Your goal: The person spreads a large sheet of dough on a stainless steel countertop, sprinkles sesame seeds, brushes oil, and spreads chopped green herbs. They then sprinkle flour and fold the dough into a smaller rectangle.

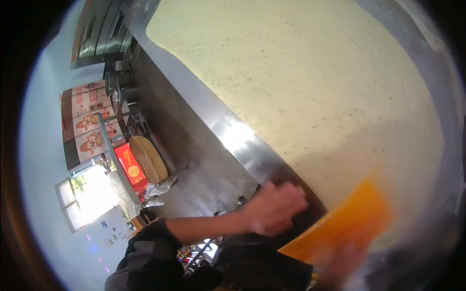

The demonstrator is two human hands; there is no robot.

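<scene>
A wide, pale sheet of dough [291, 82] with dark specks lies spread over a metal worktop [221, 121]. My left hand [279, 208] is curled into a fist above the worktop's near edge, left of the dough. Its palm is hidden, so I cannot see whether anything is inside. At the lower right, my right hand [340, 264] grips a flat orange scraper [347, 218], held tilted over the near end of the dough. Motion blurs both the scraper and this hand, and I cannot tell if the blade touches the dough.
On the left, beyond a strip of floor [194, 165], a shelf holds a tan oval basket-like thing [148, 160] and a red box [130, 167]. Dark pots [119, 85] and steel cabinets [104, 29] stand further back. A bright window [92, 194] is in the wall.
</scene>
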